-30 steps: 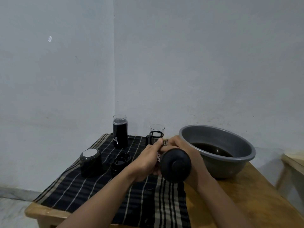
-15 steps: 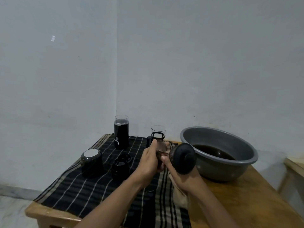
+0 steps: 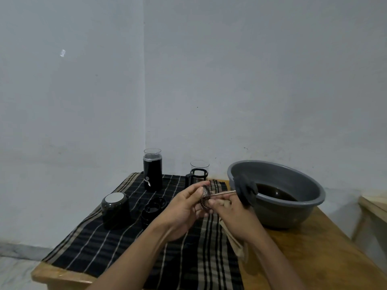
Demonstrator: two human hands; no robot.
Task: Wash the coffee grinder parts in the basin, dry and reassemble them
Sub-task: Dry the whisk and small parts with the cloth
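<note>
Over the striped cloth (image 3: 117,245) both hands hold a plunger: a thin metal rod (image 3: 225,193) with a black lid (image 3: 245,190) at its right end and a round mesh filter disc (image 3: 205,197) at its left end. My left hand (image 3: 184,208) pinches the filter disc at its rim. My right hand (image 3: 232,216) grips the rod from below and also holds a beige cloth (image 3: 235,241) that hangs down. The black lid is over the rim of the grey basin (image 3: 314,208), which holds dark water.
On the striped cloth stand a black electric grinder (image 3: 152,172) with a clear cap, a glass press beaker (image 3: 199,174) in a black frame, a black cup (image 3: 115,209) with a white top, and black ring parts (image 3: 152,210). The wooden table (image 3: 326,258) stands against the wall corner.
The plunger has turned from pointing its lid at me to lying sideways, lid toward the basin. The filter disc and rod are now exposed between my hands.
</note>
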